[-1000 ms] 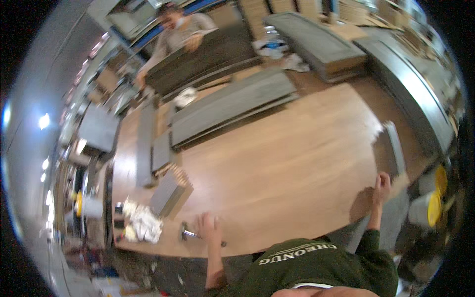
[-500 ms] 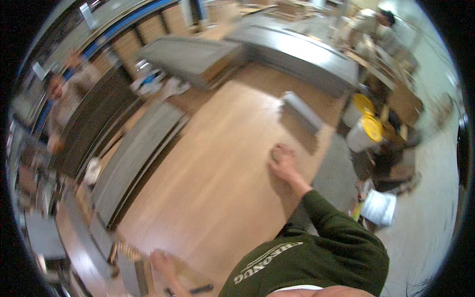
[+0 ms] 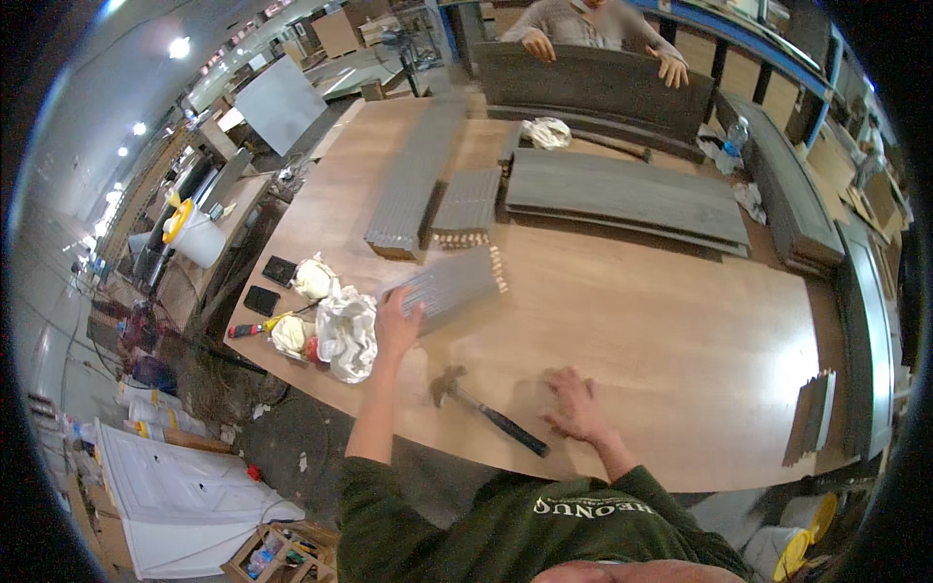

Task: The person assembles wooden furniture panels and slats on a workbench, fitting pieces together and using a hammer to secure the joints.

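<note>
My left hand (image 3: 397,325) is at the near left end of a bundle of grey slats (image 3: 455,289), thumb and fingers around its end. The bundle is slightly blurred and lies at an angle, its light wooden ends facing right. My right hand (image 3: 575,406) rests on the wood-coloured tabletop (image 3: 671,360) with fingers spread and nothing in it. Between the two hands lies a claw hammer (image 3: 496,420), its dark handle pointing toward my right side. A second, shorter stack of grey slats (image 3: 468,204) sits just beyond the bundle.
Long grey strips (image 3: 413,185) and grey panels (image 3: 622,194) lie farther back. White cloth (image 3: 347,330) and a screwdriver (image 3: 258,327) are at the left edge. Another short grey piece (image 3: 812,418) lies right. Across the table a person's hands (image 3: 671,68) hold a dark panel (image 3: 593,87).
The view has swung left, bringing the slat bundle and hammer toward the middle. My right hand now rests nearer the hammer; my left hand has come onto the bundle's end.
</note>
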Available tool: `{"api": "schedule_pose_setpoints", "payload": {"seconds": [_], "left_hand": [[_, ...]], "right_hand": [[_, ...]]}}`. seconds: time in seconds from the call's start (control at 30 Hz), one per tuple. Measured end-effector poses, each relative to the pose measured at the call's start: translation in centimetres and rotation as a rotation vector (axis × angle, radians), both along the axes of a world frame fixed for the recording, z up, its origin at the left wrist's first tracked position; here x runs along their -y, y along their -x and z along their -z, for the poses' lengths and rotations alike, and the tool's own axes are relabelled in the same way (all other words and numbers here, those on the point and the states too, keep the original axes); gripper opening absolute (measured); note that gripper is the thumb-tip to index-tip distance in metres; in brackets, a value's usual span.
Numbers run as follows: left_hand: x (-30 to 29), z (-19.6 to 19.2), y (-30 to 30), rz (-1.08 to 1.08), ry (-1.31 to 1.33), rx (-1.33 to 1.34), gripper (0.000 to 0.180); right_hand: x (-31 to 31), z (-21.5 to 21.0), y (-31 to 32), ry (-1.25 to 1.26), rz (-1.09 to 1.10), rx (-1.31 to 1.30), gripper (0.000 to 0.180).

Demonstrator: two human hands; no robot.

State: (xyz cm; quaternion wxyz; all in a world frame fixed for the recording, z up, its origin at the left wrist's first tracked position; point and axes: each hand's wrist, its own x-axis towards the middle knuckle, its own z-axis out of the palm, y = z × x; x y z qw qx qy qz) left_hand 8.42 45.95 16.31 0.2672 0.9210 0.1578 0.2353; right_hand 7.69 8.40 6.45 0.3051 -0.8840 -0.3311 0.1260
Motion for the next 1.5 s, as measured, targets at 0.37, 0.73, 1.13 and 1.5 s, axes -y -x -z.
{"api": "schedule_pose_setpoints", "payload": {"seconds": [0.37,0.73,1.13,1.5], "left_hand": [[-11.8,4.8,-9.6,-0.108,0.139,-0.07,0.059],[-12.8,9.2,-15.9,-0.185,0.344,-0.151,0.102],[-19.2,15.0,-22.1,-0.199,-0.459,-0.122,0.097],[-23.9,22.3,-24.4,-0.222,-0.808,0.335,0.088]], "right_hand": [[-8.6,-1.7,1.4,0.256,-0.236,0.037,0.114],[-10.5,-2.7,1.8,0.349,-0.226,-0.042,0.111],[-10.2,-1.2,-1.7,0.078,-0.091,-0.044,0.105],[-10.1,1.5,-1.2,-0.023,0.067,-0.076,0.103]]}}
